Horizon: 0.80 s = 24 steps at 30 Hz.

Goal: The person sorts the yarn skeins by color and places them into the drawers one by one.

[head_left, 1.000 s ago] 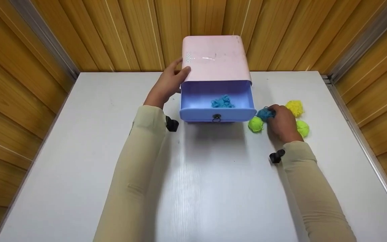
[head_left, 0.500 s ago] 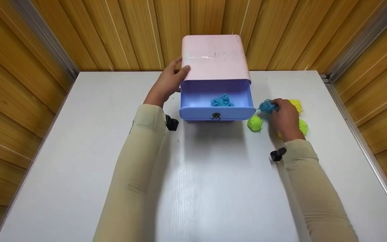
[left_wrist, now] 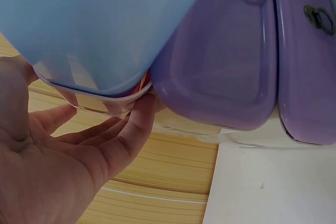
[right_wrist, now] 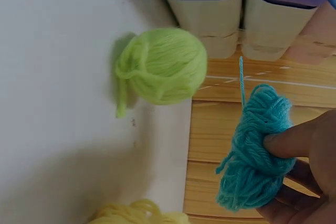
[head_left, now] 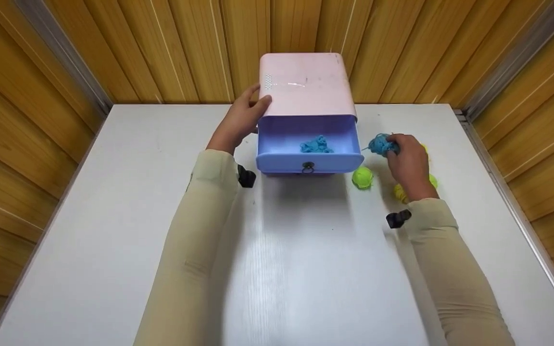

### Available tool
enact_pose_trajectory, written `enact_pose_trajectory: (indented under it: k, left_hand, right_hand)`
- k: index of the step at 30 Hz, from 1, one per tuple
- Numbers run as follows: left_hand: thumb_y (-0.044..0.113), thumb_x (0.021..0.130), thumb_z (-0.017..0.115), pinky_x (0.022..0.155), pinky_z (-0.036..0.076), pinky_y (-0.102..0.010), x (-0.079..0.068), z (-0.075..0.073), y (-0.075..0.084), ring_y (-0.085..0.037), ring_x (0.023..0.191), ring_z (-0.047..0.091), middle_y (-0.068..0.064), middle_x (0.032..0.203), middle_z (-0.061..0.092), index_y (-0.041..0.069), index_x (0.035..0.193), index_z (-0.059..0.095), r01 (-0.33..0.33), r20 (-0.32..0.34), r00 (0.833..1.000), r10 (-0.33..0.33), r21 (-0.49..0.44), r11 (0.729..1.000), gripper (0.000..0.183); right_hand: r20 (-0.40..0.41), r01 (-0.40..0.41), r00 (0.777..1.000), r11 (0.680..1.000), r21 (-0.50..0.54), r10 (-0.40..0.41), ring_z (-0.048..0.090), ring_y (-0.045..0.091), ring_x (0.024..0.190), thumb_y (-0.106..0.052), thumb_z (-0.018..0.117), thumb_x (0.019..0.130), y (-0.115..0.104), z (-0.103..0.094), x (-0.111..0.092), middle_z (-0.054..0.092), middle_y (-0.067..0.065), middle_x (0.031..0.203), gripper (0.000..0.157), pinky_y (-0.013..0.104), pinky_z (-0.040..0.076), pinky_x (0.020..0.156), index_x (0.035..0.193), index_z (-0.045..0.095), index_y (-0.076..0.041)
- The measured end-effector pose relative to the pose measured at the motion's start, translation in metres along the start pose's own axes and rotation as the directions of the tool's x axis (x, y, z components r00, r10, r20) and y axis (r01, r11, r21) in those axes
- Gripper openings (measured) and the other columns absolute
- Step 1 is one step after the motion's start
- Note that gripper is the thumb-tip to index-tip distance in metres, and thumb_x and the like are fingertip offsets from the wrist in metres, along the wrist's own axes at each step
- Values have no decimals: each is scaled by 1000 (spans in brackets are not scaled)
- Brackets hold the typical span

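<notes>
My right hand [head_left: 409, 161] pinches a teal yarn bundle [head_left: 380, 144] between thumb and fingers, raised to the right of a small drawer cabinet [head_left: 308, 84] with a pink top. A loose strand trails from the bundle [right_wrist: 257, 150] in the right wrist view. The cabinet's blue top drawer [head_left: 277, 137] is pulled out, and a blue yarn bundle [head_left: 316, 144] lies in it. My left hand [head_left: 241, 120] rests against the cabinet's left side, thumb at its upper front edge. In the left wrist view, spread fingers [left_wrist: 134, 129] touch the side beside the blue drawer.
A green yarn ball [head_left: 362, 178] sits right of the drawer front. Yellow yarn [head_left: 401, 193] and another green ball [head_left: 433, 181] lie partly hidden by my right hand. Purple lower drawers [left_wrist: 220, 51] are closed. Wood-patterned panels [head_left: 185, 48] border the white table [head_left: 161, 192].
My right hand has lifted the teal yarn bundle from among the other yarn, moving it up and away from the table's front. My left hand has stayed on the cabinet.
</notes>
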<state>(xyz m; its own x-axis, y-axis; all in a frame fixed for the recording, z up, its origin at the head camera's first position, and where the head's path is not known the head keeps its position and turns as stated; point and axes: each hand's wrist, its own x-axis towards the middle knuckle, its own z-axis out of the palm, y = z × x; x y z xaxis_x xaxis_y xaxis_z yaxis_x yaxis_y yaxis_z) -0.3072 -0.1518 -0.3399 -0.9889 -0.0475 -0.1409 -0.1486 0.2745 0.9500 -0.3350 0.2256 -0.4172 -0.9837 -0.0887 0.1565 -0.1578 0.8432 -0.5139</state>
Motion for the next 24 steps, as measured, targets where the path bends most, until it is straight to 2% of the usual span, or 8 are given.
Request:
enact_pose_trajectory:
  k: [5, 13, 24]
  left_hand:
    - [53, 95, 53, 95, 52, -44, 1, 1, 0, -23, 128, 52, -7, 151, 41, 38, 153, 21, 9, -6, 1000, -9, 9, 1000, 68]
    - [54, 95, 52, 95, 52, -44, 5, 2, 0, -23, 127, 53, -7, 150, 42, 39, 153, 22, 8, -7, 1000, -8, -1, 1000, 68]
    - [54, 95, 52, 94, 52, -43, 7, 4, 2, -23, 127, 52, -7, 150, 42, 39, 153, 21, 9, -8, 1000, -9, 3, 1000, 67]
  right_hand:
    - [-62, 59, 996, 998, -15, -59, 47, 41, 127, -3, 54, 95, -6, -3, 0, 52, 21, 135, 33, 54, 36, 109, 128, 56, -3]
    - [-99, 90, 991, 996, 10, -89, 49, 39, 127, -5, 54, 96, -18, -11, 1, 54, 20, 134, 32, 52, 37, 109, 127, 58, -3]
    - [-156, 159, 974, 987, -36, -162, 51, 37, 125, -6, 54, 96, -38, -26, -1, 55, 19, 131, 30, 51, 38, 108, 126, 59, -4]
